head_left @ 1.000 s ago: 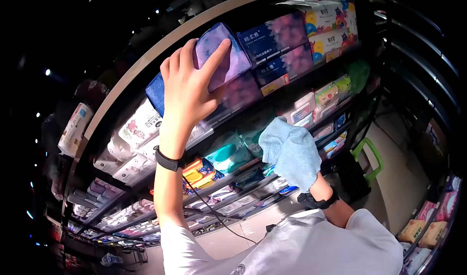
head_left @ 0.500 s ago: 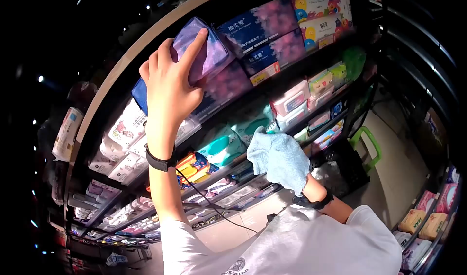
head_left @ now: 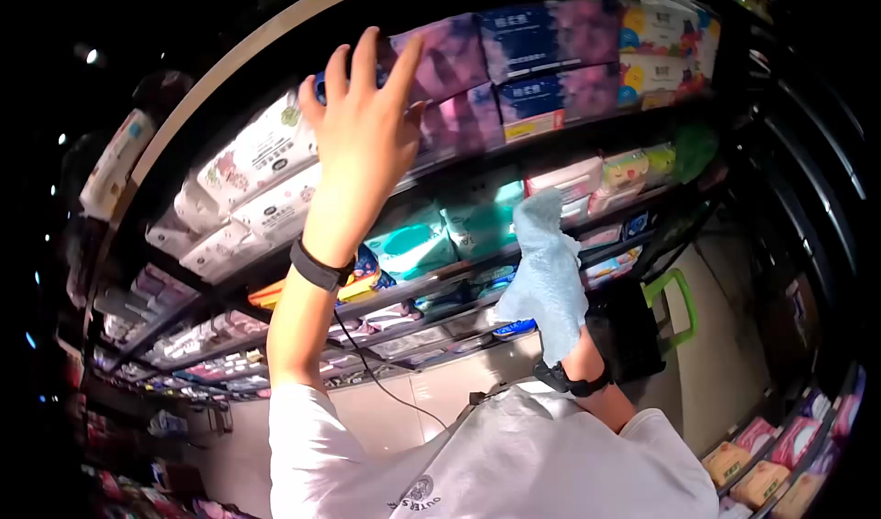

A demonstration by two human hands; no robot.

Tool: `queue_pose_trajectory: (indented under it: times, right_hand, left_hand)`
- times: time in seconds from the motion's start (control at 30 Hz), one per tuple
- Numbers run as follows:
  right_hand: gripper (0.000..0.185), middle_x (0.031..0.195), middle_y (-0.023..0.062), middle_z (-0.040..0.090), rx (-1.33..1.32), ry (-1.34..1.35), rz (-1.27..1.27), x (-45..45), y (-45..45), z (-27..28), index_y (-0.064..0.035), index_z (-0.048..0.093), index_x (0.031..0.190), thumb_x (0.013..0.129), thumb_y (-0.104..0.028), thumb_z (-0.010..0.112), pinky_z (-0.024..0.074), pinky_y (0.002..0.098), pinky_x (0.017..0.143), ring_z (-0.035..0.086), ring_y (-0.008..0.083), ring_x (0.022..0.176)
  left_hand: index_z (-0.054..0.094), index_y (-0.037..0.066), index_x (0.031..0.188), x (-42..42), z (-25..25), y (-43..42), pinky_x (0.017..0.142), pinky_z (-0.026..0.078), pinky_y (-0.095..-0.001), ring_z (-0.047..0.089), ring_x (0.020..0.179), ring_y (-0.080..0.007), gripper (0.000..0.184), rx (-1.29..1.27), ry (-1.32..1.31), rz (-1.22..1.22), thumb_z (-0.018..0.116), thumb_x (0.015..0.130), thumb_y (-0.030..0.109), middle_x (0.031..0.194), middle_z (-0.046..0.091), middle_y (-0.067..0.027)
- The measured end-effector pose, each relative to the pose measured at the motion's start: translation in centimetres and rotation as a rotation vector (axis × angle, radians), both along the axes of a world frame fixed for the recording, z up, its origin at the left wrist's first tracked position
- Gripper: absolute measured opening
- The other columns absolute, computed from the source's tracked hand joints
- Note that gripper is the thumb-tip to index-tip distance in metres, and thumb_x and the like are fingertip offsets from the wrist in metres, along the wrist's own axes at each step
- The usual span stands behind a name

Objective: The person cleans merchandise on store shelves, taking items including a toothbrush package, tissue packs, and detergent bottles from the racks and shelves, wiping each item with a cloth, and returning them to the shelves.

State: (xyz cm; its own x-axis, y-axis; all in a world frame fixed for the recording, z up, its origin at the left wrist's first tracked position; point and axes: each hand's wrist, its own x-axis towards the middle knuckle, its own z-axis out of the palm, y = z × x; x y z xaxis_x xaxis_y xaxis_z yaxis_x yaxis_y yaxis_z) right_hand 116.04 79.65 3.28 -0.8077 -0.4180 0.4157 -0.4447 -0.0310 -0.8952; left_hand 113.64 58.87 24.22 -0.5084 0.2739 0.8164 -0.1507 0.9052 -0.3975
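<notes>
Five fingers (head_left: 403,73) fanned wide on the left hand (head_left: 361,143), high up at the upper shelf (head_left: 601,132), right across the left part of a purple pack (head_left: 447,60). Clearly open and not wrapped around anything, though hard to tell whether pressing on the wrapper or just in front of it. Now over to the pack: on top of another purple one, just beside two stacked blue-and-purple packs (head_left: 518,42), with cartoon-printed packs (head_left: 663,37) further along to the right and white packs (head_left: 266,156) off to the left. Down to the right hand (head_left: 580,354): swathed in a pale blue cloth (head_left: 551,267), with fingers hidden, so cannot tell how far closed. Out in front of the lower rows with that cloth, near the teal packs (head_left: 477,225) (touching or not, impossible to say from this angle). Black band (head_left: 321,267) around the left wrist, white shirt (head_left: 514,446) below, green handle (head_left: 681,308) over on the right.
</notes>
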Motion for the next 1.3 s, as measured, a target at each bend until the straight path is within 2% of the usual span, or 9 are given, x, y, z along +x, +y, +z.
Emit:
queue_pose_trajectory:
  times: [0.1, 0.23, 0.37, 0.5, 0.57, 0.67, 0.77, 0.97, 1.3]
  right_hand:
    - [0.013, 0.085, 0.0144, 0.062, -0.029, -0.004, -0.022, -0.4, -0.7, -0.6, -0.0046, 0.055, 0.089, 0.077, -0.003, 0.060, 0.0493, 0.0390, 0.065, 0.063, 0.0321, 0.079]
    - [0.011, 0.083, 0.0132, 0.061, -0.029, -0.028, -0.033, 0.1, -1.1, -2.2, -0.0059, 0.056, 0.086, 0.077, -0.004, 0.060, 0.0485, 0.0384, 0.064, 0.062, 0.0307, 0.078]
    - [0.009, 0.081, 0.0119, 0.060, 0.031, -0.082, 0.033, 0.7, -1.6, -4.3, -0.0072, 0.056, 0.083, 0.076, -0.005, 0.060, 0.0477, 0.0377, 0.063, 0.061, 0.0292, 0.077]
    - [0.007, 0.079, 0.0106, 0.059, 0.127, -0.099, 0.247, 1.5, -4.8, -6.4, -0.0085, 0.056, 0.081, 0.075, -0.006, 0.061, 0.0469, 0.0370, 0.063, 0.061, 0.0278, 0.077]
    - [0.006, 0.078, 0.0100, 0.058, 0.175, -0.071, 0.409, 2.3, -8.4, -7.6, -0.0092, 0.056, 0.079, 0.075, -0.007, 0.061, 0.0466, 0.0367, 0.062, 0.060, 0.0271, 0.076]
    - [0.006, 0.077, 0.0091, 0.057, 0.216, -0.007, 0.684, 5.2, -14.9, -8.8, -0.0101, 0.056, 0.077, 0.075, -0.008, 0.061, 0.0460, 0.0362, 0.061, 0.060, 0.0260, 0.075]
    - [0.005, 0.076, 0.0081, 0.056, 0.210, 0.100, 0.913, 10.1, -20.5, -9.1, -0.0111, 0.057, 0.075, 0.074, -0.008, 0.061, 0.0454, 0.0356, 0.061, 0.059, 0.0250, 0.075]
    - [0.006, 0.073, 0.0062, 0.054, 0.154, 0.221, 1.141, 20.0, -27.2, -9.0, -0.0130, 0.057, 0.070, 0.073, -0.010, 0.061, 0.0442, 0.0346, 0.060, 0.058, 0.0228, 0.073]
    - [0.010, 0.068, 0.0031, 0.051, 0.164, 0.693, 1.254, 34.6, -39.7, -11.3, -0.0163, 0.058, 0.063, 0.072, -0.012, 0.062, 0.0423, 0.0329, 0.057, 0.057, 0.0193, 0.071]
  left_hand:
    - [0.041, 0.033, 0.147, -0.2, -2.8, -1.9, 0.112, 0.018, -0.0576, 0.027, 0.143, -0.0358, 0.079, 0.090, -0.006, -0.080, 0.076, 0.076, 0.027, 0.155, 0.033, -0.0105]
    - [0.049, 0.034, 0.142, -1.6, -3.3, -5.7, 0.115, 0.013, -0.0581, 0.027, 0.145, -0.0352, 0.072, 0.041, 0.003, -0.246, 0.074, 0.074, 0.023, 0.156, 0.034, -0.0088]
    - [0.056, 0.019, 0.133, 2.3, -4.1, -4.2, 0.110, 0.025, -0.0585, 0.038, 0.136, -0.0371, 0.059, 0.286, 0.001, -0.532, 0.068, 0.075, 0.015, 0.145, 0.043, -0.0157]
    - [0.061, 0.007, 0.123, 9.8, -8.1, -0.7, 0.096, 0.042, -0.0466, 0.055, 0.113, -0.0366, 0.049, 0.580, -0.072, -0.689, 0.067, 0.075, 0.010, 0.129, 0.054, -0.0174]
    - [0.062, 0.007, 0.123, 14.2, -13.0, 0.3, 0.090, 0.048, -0.0436, 0.058, 0.109, -0.0347, 0.050, 0.739, -0.101, -0.619, 0.070, 0.073, 0.006, 0.127, 0.057, -0.0161]
    - [0.051, 0.006, 0.137, 21.8, -22.9, 1.2, 0.092, 0.047, -0.0426, 0.058, 0.109, -0.0349, 0.066, 1.182, -0.133, -0.092, 0.076, 0.077, 0.020, 0.120, 0.057, -0.0177]
    - [0.049, 0.002, 0.130, 27.0, -26.1, 1.0, 0.077, 0.051, -0.0382, 0.063, 0.086, -0.0321, 0.058, 1.531, -0.001, 0.270, 0.074, 0.083, 0.025, 0.099, 0.063, -0.0174]
    - [0.047, -0.004, 0.085, 34.7, -28.3, -3.3, 0.055, 0.042, -0.0447, 0.054, 0.059, -0.0417, 0.021, 1.404, 0.171, 0.537, 0.059, 0.092, 0.012, 0.069, 0.054, -0.0263]
    - [0.050, -0.002, 0.085, 49.3, -28.2, -13.2, 0.055, 0.042, -0.0448, 0.054, 0.063, -0.0451, 0.023, 1.554, 0.237, 0.547, 0.060, 0.093, 0.017, 0.068, 0.055, -0.0243]
